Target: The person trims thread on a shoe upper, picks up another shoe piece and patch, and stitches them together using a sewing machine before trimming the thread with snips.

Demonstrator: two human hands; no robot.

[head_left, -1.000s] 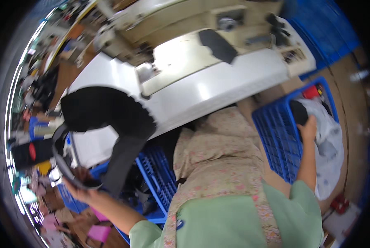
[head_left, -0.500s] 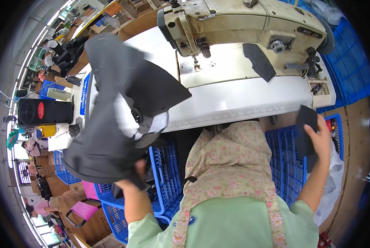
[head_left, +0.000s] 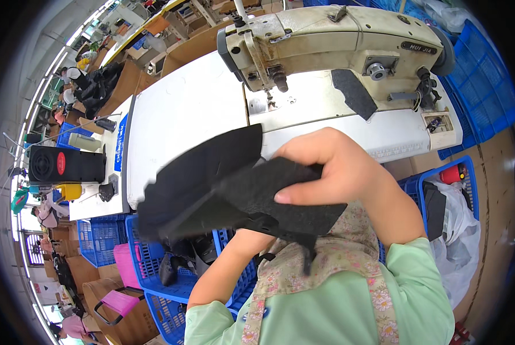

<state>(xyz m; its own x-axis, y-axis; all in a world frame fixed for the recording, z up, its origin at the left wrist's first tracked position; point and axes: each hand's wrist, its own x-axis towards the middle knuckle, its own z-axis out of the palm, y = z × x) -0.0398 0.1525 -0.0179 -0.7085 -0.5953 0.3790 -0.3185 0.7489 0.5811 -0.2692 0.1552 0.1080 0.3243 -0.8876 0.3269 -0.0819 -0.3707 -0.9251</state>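
My right hand (head_left: 341, 164) pinches a dark flat fabric panel (head_left: 249, 187), thumb on top and fingers folded round its far edge. The panel lies against a larger black sewn fabric piece (head_left: 211, 152), held up in front of the table's near edge. From beneath, my left hand (head_left: 253, 240) holds the sewn piece; its fingers are hidden behind the cloth. Beyond stands a cream sewing machine (head_left: 332, 43), its needle area a little ahead of my right hand. A dark cut piece (head_left: 354, 92) rests on the machine bed.
The white table (head_left: 182, 103) spreads to the left of the machine. Blue baskets stand below: one (head_left: 154, 276) at left with black pieces, another (head_left: 470, 178) at right with dark panels and clear plastic. Further left are a black speaker-like box (head_left: 67, 164) and a pink-handled item (head_left: 119, 302).
My right hand has come in from the right-hand basket with a dark panel and now lays it against the sewn piece. My left hand has brought the sewn piece rightward and turned it.
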